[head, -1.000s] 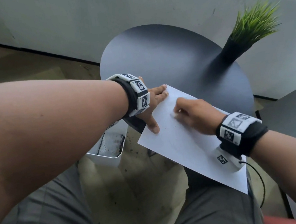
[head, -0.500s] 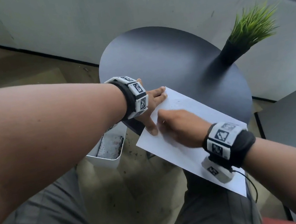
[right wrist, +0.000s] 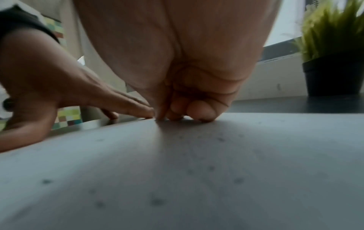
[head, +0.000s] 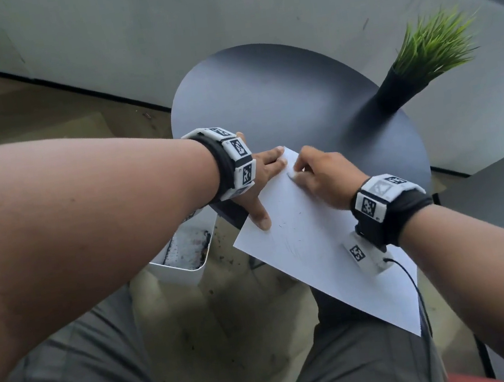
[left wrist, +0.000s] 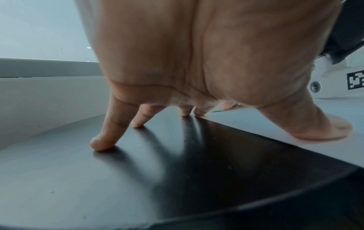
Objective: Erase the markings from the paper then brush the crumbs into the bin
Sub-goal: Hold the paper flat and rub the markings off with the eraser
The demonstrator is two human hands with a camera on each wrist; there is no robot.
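A white sheet of paper lies slanted on the round dark table, its near part hanging over the edge. Faint pencil marks and dark crumbs show on the paper. My left hand presses flat, the thumb on the paper's left edge and the other fingers spread on the table. My right hand is curled at the sheet's far corner, pinching a small white eraser against the paper. The white bin stands on the floor below the table's left edge.
A potted green plant stands at the table's far right. A grey wall runs behind the table. Dark crumbs speckle the floor beside the bin. My legs fill the bottom of the head view.
My right hand slid left and nearer across the paper, then went back out to the far corner. My left hand has stayed pressing on the sheet.
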